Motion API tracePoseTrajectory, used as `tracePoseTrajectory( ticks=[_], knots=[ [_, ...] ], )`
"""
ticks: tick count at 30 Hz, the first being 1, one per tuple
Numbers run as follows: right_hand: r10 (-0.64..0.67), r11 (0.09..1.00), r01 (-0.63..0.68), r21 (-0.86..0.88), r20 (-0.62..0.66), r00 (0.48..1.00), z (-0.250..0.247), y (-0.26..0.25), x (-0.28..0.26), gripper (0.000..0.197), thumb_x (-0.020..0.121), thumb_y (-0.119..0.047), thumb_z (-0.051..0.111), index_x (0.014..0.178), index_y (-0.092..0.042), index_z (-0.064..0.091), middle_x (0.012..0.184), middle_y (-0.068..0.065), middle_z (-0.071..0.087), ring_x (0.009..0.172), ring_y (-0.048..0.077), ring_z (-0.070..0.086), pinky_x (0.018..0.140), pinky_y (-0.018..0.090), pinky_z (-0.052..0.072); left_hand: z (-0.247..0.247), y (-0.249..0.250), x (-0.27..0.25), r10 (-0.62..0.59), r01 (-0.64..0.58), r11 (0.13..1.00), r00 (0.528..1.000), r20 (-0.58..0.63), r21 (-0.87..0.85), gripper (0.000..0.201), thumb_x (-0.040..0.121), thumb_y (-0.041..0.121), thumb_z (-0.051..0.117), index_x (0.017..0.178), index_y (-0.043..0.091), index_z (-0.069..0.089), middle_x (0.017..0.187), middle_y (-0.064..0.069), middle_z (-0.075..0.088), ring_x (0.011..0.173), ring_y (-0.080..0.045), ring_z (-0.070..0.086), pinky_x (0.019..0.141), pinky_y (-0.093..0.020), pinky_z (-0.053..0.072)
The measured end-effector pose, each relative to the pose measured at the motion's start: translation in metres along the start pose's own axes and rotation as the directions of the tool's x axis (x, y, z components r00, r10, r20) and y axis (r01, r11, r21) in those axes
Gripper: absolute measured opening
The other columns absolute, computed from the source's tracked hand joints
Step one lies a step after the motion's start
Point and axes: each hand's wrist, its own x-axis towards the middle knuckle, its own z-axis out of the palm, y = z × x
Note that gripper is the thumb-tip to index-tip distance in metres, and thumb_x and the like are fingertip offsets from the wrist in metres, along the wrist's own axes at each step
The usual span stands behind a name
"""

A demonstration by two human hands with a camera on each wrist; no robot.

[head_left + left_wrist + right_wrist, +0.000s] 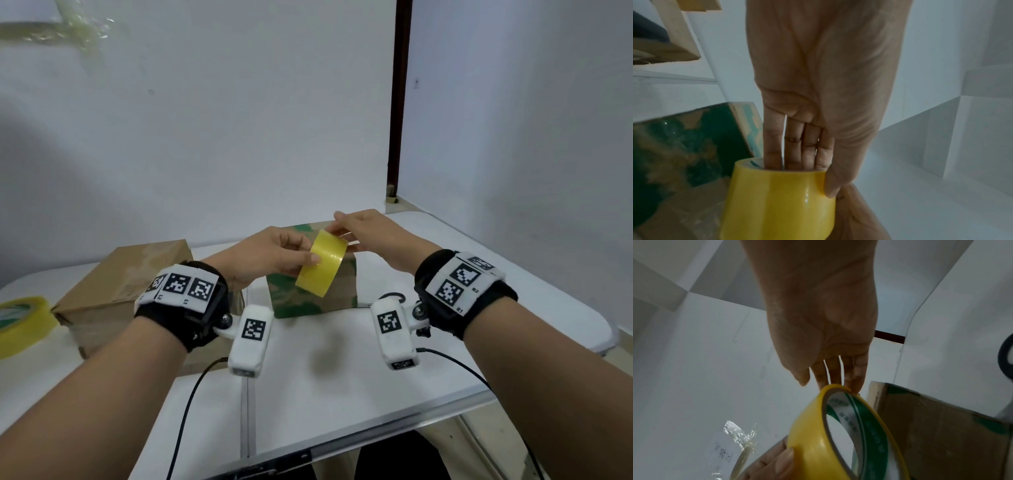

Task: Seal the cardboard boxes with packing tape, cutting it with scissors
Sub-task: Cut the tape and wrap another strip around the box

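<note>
Head view: my left hand (pixel 270 255) grips the tape roll (pixel 321 263) above the green-printed box (pixel 310 294), fingers through its core; my right hand (pixel 368 236) pinches its upper edge. I can't make out the tape's loose end.

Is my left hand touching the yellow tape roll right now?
Touching. In the left wrist view the left hand has its fingers inside the core of the yellow tape roll and its thumb pressed on the outside.
</note>
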Motion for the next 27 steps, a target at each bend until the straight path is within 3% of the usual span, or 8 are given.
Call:
tracePoseTrajectory(
  ticks=[4,6,10,13,16,18,23,27],
  knots=[
    [-0.063,0.998,0.063,-0.005,-0.011,0.998,-0.004,-0.001,-0.003,0.027,0.097,-0.032,0.056,0.105,-0.013,0.073,0.108,0.003,0.071,0.103,0.015,0.064,0.091,0.027,0.053,0.003,-0.001,0.001,0.025,-0.025,0.999,1.0,-0.007,0.026,0.024,0.089,0.014,0.066,0.099,-0.007,0.062,0.102,-0.024,0.064,0.094,-0.023,0.065,0.095,-0.039,0.053],
    [-0.064,0.998,0.064,0.016,-0.034,0.997,-0.006,0.001,-0.004,0.024,0.094,-0.031,0.06,0.106,-0.013,0.072,0.109,0.003,0.07,0.105,0.015,0.064,0.093,0.03,0.053,0.005,-0.001,0.002,0.047,-0.047,0.999,0.999,-0.018,0.025,0.027,0.089,0.014,0.067,0.097,-0.01,0.058,0.095,-0.021,0.059,0.091,-0.023,0.062,0.096,-0.039,0.052],
    [0.098,0.989,-0.09,0.118,-0.059,0.993,-0.014,0.0,-0.006,0.041,0.096,-0.046,0.053,0.113,-0.01,0.065,0.11,0.008,0.066,0.103,0.023,0.064,0.095,0.037,0.052,0.012,0.004,0.003,0.127,-0.124,0.992,0.988,-0.091,0.035,0.011,0.088,0.013,0.068,0.087,0.004,0.061,0.084,-0.004,0.059,0.081,-0.01,0.058,0.08,-0.019,0.052],
    [0.119,0.957,-0.118,0.266,0.014,0.993,-0.016,-0.011,-0.01,0.043,0.099,-0.044,0.048,0.121,-0.008,0.059,0.114,0.015,0.065,0.101,0.028,0.065,0.093,0.04,0.055,0.013,0.009,0.008,0.235,-0.198,0.947,0.963,-0.128,0.251,0.009,0.086,0.016,0.072,0.089,0.009,0.066,0.086,0.002,0.069,0.08,-0.006,0.063,0.075,-0.013,0.048],
    [0.038,0.937,-0.021,0.35,-0.042,0.998,-0.015,-0.021,-0.011,0.033,0.101,-0.03,0.049,0.121,-0.006,0.06,0.118,0.019,0.065,0.101,0.027,0.065,0.096,0.043,0.053,0.011,0.01,0.015,0.35,-0.247,0.773,0.934,-0.068,0.584,0.012,0.083,0.021,0.074,0.091,0.015,0.069,0.089,0.008,0.071,0.085,-0.005,0.065,0.078,-0.011,0.046],
    [-0.025,0.92,0.056,0.387,-0.086,0.996,-0.014,-0.024,-0.011,0.025,0.1,-0.02,0.051,0.12,-0.009,0.062,0.117,0.018,0.066,0.099,0.027,0.065,0.095,0.042,0.053,0.012,0.006,0.02,0.376,-0.244,0.72,0.924,-0.07,0.649,0.013,0.082,0.024,0.075,0.089,0.016,0.067,0.088,0.009,0.07,0.085,-0.004,0.064,0.077,-0.011,0.045],
    [-0.083,0.928,0.122,0.351,-0.126,0.989,-0.01,-0.019,-0.015,0.016,0.097,-0.005,0.054,0.107,-0.011,0.064,0.105,0.015,0.064,0.089,0.022,0.063,0.084,0.034,0.057,0.015,-0.001,0.03,0.309,-0.13,0.856,0.904,-0.294,0.5,0.016,0.085,0.03,0.072,0.081,0.018,0.062,0.077,0.008,0.067,0.069,-0.002,0.058,0.068,-0.016,0.046],
    [-0.121,0.948,0.153,0.28,-0.128,0.984,-0.007,-0.017,-0.016,0.018,0.094,-0.001,0.054,0.099,-0.013,0.066,0.097,0.011,0.064,0.087,0.021,0.061,0.087,0.037,0.054,0.021,-0.001,0.032,0.207,-0.168,0.975,0.92,-0.332,0.144,0.016,0.086,0.021,0.072,0.079,0.012,0.061,0.08,-0.003,0.068,0.079,-0.015,0.067,0.085,-0.03,0.056]
  ],
)
